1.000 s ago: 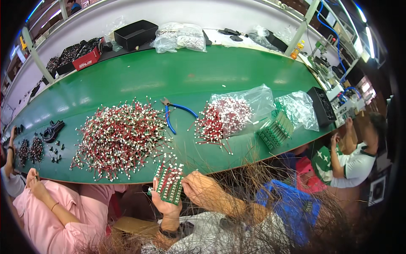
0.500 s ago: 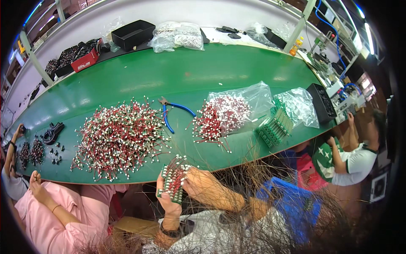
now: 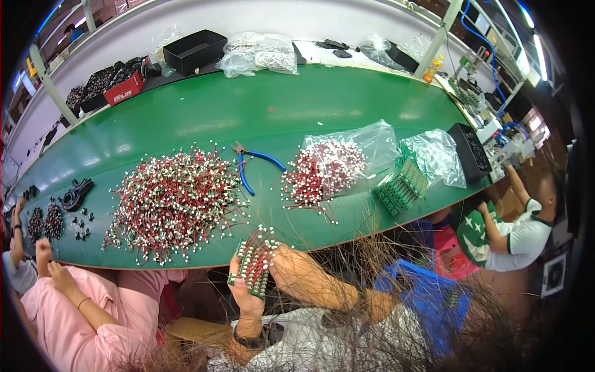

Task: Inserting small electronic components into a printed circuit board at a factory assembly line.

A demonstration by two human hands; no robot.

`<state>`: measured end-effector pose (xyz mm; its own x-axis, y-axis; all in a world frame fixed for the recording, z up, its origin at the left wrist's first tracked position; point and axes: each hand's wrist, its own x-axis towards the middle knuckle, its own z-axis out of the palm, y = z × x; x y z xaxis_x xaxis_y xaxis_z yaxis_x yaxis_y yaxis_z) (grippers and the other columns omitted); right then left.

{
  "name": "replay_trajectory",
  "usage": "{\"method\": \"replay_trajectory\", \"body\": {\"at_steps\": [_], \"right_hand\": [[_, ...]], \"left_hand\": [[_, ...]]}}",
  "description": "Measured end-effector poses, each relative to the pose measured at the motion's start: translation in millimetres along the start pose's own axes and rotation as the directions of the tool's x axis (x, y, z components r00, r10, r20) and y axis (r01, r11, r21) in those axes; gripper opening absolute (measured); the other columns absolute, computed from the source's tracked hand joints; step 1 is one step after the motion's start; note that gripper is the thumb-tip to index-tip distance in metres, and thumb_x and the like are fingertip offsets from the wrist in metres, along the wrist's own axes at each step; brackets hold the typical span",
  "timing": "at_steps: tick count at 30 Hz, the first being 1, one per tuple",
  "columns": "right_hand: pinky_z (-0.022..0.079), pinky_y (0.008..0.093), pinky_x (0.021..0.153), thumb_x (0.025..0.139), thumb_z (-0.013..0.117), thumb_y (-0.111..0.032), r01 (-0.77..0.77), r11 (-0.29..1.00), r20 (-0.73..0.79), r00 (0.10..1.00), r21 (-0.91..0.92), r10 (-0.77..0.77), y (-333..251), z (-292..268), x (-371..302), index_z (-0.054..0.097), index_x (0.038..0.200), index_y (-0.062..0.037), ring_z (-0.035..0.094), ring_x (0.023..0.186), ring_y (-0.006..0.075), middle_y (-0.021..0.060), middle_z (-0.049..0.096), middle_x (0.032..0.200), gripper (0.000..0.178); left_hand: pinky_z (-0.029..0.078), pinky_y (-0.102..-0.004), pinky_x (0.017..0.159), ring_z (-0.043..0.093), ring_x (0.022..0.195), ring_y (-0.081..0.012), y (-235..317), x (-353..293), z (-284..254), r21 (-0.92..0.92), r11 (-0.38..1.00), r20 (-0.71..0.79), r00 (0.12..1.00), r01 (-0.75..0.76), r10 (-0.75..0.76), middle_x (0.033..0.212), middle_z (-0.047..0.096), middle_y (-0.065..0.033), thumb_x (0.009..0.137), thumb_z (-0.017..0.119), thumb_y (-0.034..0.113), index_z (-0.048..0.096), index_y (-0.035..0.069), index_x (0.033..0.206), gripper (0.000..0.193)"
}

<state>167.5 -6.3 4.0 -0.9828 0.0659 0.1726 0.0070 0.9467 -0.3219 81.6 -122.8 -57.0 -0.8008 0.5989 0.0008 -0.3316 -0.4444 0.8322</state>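
My left hand (image 3: 247, 301) is closed around the lower left edge of a green circuit board panel (image 3: 255, 286), held just off the bench's front edge. Red wires with white connectors (image 3: 263, 251) stand up from the panel in rows. Against its right side, my right hand (image 3: 286, 263) is curled with the fingers drawn together. Wires and hair strands cover its fingertips, so whatever they pinch is hidden. Ahead on the bench lies a large heap of red wires with white ends (image 3: 176, 201). A smaller wire pile (image 3: 304, 183) spills from a clear plastic bag (image 3: 378, 146).
Blue-handled cutters (image 3: 263, 158) lie between the piles. Stacked green panels (image 3: 401, 189) and a black tray (image 3: 469, 152) sit to the right. A blue crate (image 3: 427, 291) stands beside me. A person in pink (image 3: 87, 304) works at left, another person (image 3: 520, 239) at far right.
My hands and the panel stay in nearly the same place, with the right hand shifting slightly. The hands of the person in pink have moved closer to the bench edge.
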Motion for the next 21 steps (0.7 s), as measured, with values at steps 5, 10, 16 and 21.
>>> {"method": "replay_trajectory", "body": {"at_steps": [5,10,16,21], "right_hand": [[0.046,0.04,0.092,0.083,0.058,-0.008,0.038,0.999,-0.002,0.999,0.015,-0.038,1,0,-1,0.057,0.092,0.0051,0.053,0.1,0.0302,0.0151,0.053,0.099,0.016],[0.046,0.0393,0.095,0.082,0.058,-0.007,0.058,0.997,-0.019,0.998,-0.054,-0.059,0,2,-1,0.057,0.091,0.0052,0.053,0.102,0.0301,0.0145,0.053,0.101,0.015],[0.048,0.0304,0.071,0.079,0.06,-0.017,0.003,0.995,-0.247,0.969,-0.099,-0.028,-2,1,4,0.06,0.075,-0.0058,0.052,0.083,0.021,0.0058,0.052,0.081,0.012],[0.049,0.0316,0.073,0.081,0.06,-0.014,-0.033,0.998,-0.273,0.961,0.049,0.045,-4,-2,6,0.058,0.078,-0.0046,0.053,0.084,0.0205,0.0063,0.053,0.081,0.01]], "left_hand": [[0.045,-0.0431,0.105,0.056,0.122,-0.0314,-2,1,-3,-0.174,0.985,-0.017,1.0,0.02,-0.023,0.137,0.051,-0.0221,0.084,0.062,0.064,0.032,-0.01,0.142,0.098],[0.046,-0.0424,0.104,0.057,0.12,-0.0298,-11,-1,-10,-0.154,0.988,0.039,0.999,-0.01,0.016,0.132,0.054,-0.0209,0.087,0.059,0.063,0.032,-0.01,0.141,0.095],[0.043,-0.0429,0.106,0.055,0.122,-0.0296,0,0,-1,-0.127,0.992,0.055,0.998,-0.001,0.008,0.134,0.053,-0.0201,0.089,0.051,0.063,0.033,-0.008,0.141,0.091],[0.039,-0.0438,0.108,0.052,0.126,-0.0301,0,-3,-1,-0.057,0.998,0.014,1.0,-0.007,0.008,0.138,0.05,-0.0198,0.089,0.049,0.063,0.034,-0.007,0.142,0.089]]}}
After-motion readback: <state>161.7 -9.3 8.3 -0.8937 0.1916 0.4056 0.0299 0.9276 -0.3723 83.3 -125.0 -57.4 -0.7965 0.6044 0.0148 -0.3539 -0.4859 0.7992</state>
